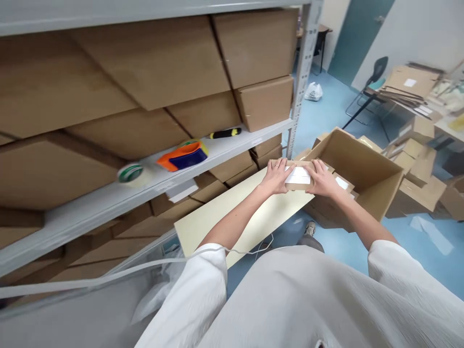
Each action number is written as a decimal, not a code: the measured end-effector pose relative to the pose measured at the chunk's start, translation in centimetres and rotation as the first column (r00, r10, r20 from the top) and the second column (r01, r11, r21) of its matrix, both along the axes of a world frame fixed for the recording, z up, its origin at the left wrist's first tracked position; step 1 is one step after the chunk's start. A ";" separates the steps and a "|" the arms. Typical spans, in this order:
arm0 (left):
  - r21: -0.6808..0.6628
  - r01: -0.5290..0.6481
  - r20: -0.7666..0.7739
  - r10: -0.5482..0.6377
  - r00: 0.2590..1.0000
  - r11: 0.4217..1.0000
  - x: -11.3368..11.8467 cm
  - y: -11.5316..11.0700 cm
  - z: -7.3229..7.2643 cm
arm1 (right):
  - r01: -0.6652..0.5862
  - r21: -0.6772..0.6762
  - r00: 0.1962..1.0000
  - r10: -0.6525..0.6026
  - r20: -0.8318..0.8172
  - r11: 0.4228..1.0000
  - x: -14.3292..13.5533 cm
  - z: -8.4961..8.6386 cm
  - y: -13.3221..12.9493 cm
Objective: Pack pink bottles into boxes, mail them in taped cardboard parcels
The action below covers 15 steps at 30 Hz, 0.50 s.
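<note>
Between my two hands is a small cardboard box (297, 186) with a white label on its near side. My left hand (278, 178) grips its left end, thumb across the label. On the right end my right hand (322, 178) is closed in the same way. The small box is above the far end of a pale yellow board (232, 212). Right beside it stands a large open carton (377, 159); several small labelled boxes (342, 182) lie inside. My right forearm passes over the carton's near side.
On the left, a metal shelf (250, 137) holds many cardboard boxes (145, 58), a tape roll (130, 174), an orange and blue item (183, 155) and a black and yellow tool (225, 133). A white cable (145, 263) crosses near my left arm. More cartons (416, 193) stand right.
</note>
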<state>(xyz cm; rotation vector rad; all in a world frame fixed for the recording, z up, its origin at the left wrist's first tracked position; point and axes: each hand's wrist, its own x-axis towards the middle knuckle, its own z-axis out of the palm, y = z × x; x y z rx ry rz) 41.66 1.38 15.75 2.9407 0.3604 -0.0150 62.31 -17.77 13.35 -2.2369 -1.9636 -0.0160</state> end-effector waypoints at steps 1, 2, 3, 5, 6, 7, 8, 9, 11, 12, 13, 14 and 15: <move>0.011 0.031 0.002 -0.031 1.000 0.999 2.5 -0.6 0.2 | 0.035 0.008 0.999 -0.035 0.013 0.999 1.9 0.1 -1.2; 0.022 0.060 0.003 -0.060 0.998 0.998 5.1 -1.2 0.3 | 0.070 0.012 0.997 -0.070 0.023 0.997 3.8 0.2 -2.3; 0.032 0.086 0.001 -0.086 0.996 0.996 7.6 -1.8 0.3 | 0.103 0.013 0.994 -0.103 0.031 0.995 5.7 0.1 -3.5; 0.044 0.127 -0.007 -0.127 0.992 0.991 12.5 -3.2 0.0 | 0.160 0.001 0.986 -0.160 0.037 0.987 9.5 -0.3 -5.6; 0.045 0.144 -0.016 -0.143 0.990 0.989 14.8 -3.9 -0.4 | 0.183 -0.009 0.982 -0.183 0.036 0.983 11.5 -0.7 -6.6; 0.041 0.159 -0.026 -0.158 0.987 0.986 17.2 -4.6 -0.9 | 0.202 -0.020 0.979 -0.201 0.033 0.979 13.5 -1.1 -7.5; 0.034 0.172 -0.040 -0.171 0.984 0.984 19.4 -5.3 -1.5 | 0.217 -0.032 0.976 -0.216 0.027 0.976 15.4 -1.7 -8.5; 0.025 0.185 -0.055 -0.184 0.981 0.982 21.6 -6.0 -2.2 | 0.230 -0.047 0.973 -0.230 0.019 0.972 17.3 -2.4 -9.4; 0.003 0.209 -0.084 -0.208 0.975 0.978 25.6 -7.5 -3.8 | 0.256 -0.085 0.966 -0.258 -0.003 0.963 20.7 -3.9 -11.1; -0.008 0.220 -0.096 -0.220 0.971 0.975 27.4 -8.2 -4.7 | 0.272 -0.107 0.961 -0.275 -0.015 0.956 22.2 -4.7 -12.0; -0.018 0.233 -0.107 -0.233 0.966 0.972 29.1 -9.0 -5.6 | 0.289 -0.129 0.955 -0.295 -0.026 0.948 23.4 -5.6 -12.9; -0.027 0.249 -0.117 -0.251 0.961 0.968 30.6 -9.7 -6.5 | 0.310 -0.150 0.947 -0.318 -0.035 0.939 24.4 -6.5 -13.7; -0.035 0.269 -0.127 -0.271 0.954 0.963 32.0 -10.3 -7.5 | 0.333 -0.170 0.938 -0.345 -0.041 0.927 25.0 -7.4 -14.6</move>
